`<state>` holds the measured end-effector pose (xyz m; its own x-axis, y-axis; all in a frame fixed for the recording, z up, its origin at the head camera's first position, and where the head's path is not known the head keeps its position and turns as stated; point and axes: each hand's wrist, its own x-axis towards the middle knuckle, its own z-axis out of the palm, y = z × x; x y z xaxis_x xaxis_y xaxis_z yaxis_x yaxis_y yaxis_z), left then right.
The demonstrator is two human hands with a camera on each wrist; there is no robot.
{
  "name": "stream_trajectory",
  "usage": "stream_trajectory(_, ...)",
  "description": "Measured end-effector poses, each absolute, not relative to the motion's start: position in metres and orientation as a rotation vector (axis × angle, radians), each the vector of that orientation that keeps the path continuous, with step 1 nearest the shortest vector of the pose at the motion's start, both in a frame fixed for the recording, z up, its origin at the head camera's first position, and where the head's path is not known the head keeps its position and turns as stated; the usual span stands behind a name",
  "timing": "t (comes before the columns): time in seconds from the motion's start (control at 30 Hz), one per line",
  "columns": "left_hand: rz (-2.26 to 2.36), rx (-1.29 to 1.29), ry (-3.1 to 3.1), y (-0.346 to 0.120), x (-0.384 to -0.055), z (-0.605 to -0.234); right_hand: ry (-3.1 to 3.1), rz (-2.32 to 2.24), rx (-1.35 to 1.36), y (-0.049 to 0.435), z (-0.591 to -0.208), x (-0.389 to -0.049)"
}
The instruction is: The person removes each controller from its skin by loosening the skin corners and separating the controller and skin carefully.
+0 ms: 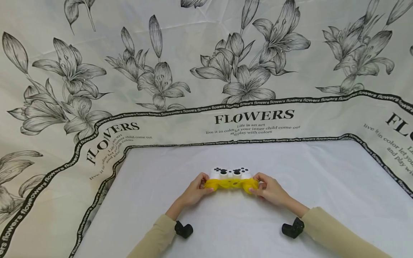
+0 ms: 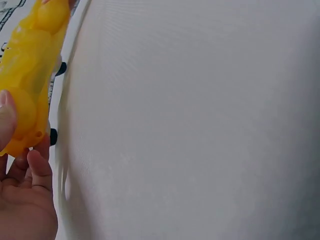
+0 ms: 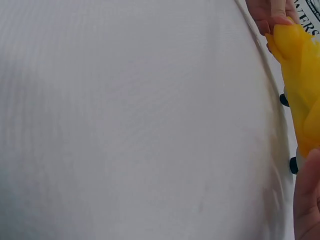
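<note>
Both hands hold a white game controller (image 1: 229, 174) with black thumbsticks and buttons. A stretchy yellow silicone cover (image 1: 230, 183) wraps its lower part and both grips, while the white upper face shows bare in the head view. My left hand (image 1: 195, 189) pinches the cover at the left grip, thumb on the near side. At the right grip, my right hand (image 1: 270, 188) pinches the cover the same way. In the left wrist view the yellow cover (image 2: 27, 70) spreads over the controller's underside, and the right wrist view shows the cover (image 3: 302, 75) creased and pulled.
A white cloth (image 1: 213, 225) covers the table. Behind it hangs a curtain (image 1: 180, 82) printed with lilies and lettering. A black wrist device (image 1: 184, 229) sits by the left sleeve, another wrist device (image 1: 293, 228) by the right.
</note>
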<state>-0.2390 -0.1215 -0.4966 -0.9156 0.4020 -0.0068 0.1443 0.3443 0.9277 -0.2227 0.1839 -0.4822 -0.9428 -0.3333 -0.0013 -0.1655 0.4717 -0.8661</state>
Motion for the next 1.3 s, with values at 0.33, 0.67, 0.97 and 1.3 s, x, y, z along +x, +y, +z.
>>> stream_trajectory(0.33,1.676,0.518,2.315,-0.117,-0.241,-0.503,2.579,-1.470,-0.375,0.182,-0.482,-0.225)
stream_trajectory(0.67,1.639,0.479,2.376,-0.116,-0.244,-0.499,2.610,-1.489,-0.322,0.180,-0.481,-0.226)
stream_trajectory(0.97,1.534,0.422,2.418,-0.120,-0.246,-0.491,2.656,-1.496,-0.305,0.173,-0.476,-0.223)
stream_trajectory(1.3,1.554,0.437,2.438,-0.116,-0.229,-0.474,2.697,-1.484,-0.259,0.169,-0.481,-0.214)
